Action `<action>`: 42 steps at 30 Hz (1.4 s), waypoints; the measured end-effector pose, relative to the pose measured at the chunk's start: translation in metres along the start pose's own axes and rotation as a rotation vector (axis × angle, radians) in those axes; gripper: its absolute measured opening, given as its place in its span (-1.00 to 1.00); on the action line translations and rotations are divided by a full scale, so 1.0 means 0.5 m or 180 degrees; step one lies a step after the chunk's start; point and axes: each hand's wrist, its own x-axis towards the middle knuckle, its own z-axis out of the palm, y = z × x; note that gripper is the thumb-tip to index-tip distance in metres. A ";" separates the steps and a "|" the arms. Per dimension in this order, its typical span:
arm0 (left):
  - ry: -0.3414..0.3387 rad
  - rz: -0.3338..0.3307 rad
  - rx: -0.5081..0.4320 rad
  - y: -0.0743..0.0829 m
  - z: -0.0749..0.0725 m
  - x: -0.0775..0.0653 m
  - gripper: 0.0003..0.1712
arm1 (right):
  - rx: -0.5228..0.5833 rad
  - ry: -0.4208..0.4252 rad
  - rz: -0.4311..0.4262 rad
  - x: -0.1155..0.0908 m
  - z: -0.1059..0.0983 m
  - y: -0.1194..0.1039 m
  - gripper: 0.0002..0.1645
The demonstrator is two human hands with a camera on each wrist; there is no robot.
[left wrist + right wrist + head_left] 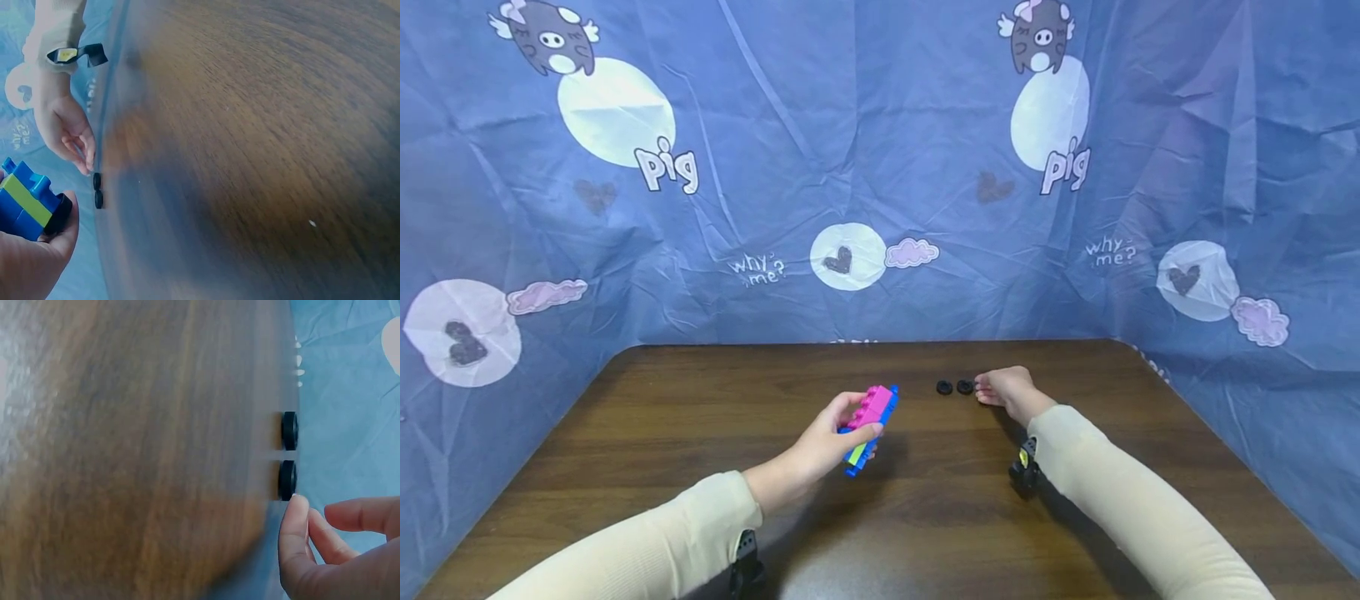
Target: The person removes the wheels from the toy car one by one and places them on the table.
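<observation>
In the head view my left hand (820, 437) grips a toy of building bricks (875, 406), pink, blue and lime green, tilted above the table. The left wrist view shows a black wheel (60, 214) on this toy, by the fingers; part of the toy lies outside the frame. Two small black wheels (944, 387) lie side by side on the table toward its far edge. Close to the right one is my right hand (1009, 390). Its thumb and fingers (294, 531) stand apart in the right wrist view, a fingertip right at the nearer wheel (287, 480), with nothing between them.
The brown wooden table (700, 392) ends at the back against a blue printed cloth (865, 167), which also hangs along both sides. A tiny white speck (312, 223) shows on the tabletop in the left wrist view.
</observation>
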 end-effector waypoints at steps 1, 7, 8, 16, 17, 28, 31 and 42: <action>-0.0006 0.0017 0.0009 0.001 0.000 0.000 -0.40 | 0.0020 -0.0007 0.0002 -0.003 -0.001 -0.002 -0.64; -0.0025 0.0142 0.0007 0.003 0.004 0.002 -0.44 | -0.0025 -0.0119 -0.0021 -0.029 -0.003 -0.022 -0.60; -0.0022 0.0162 0.0014 0.003 0.004 0.003 -0.44 | -0.0068 -0.0139 -0.0029 -0.033 -0.001 -0.026 -0.60; 0.0043 0.0300 0.0325 0.011 -0.009 0.003 -0.44 | -0.0092 -0.0502 -0.0213 -0.074 0.032 -0.048 -0.58; 0.0062 0.0303 0.0374 0.013 -0.010 0.003 -0.43 | -0.0082 -0.0558 -0.0246 -0.078 0.036 -0.049 -0.58; 0.0197 0.0253 0.0492 0.033 -0.016 0.005 -0.49 | -0.0123 -0.1138 -0.0419 -0.126 0.089 -0.071 -0.54; 0.0239 0.0345 0.0633 0.036 -0.019 0.007 -0.51 | -0.0147 -0.1431 -0.0320 -0.143 0.099 -0.078 -0.52; 0.0152 0.0641 0.0939 0.047 -0.023 0.021 -0.54 | -0.0192 -0.1721 -0.0129 -0.202 0.118 -0.099 -0.42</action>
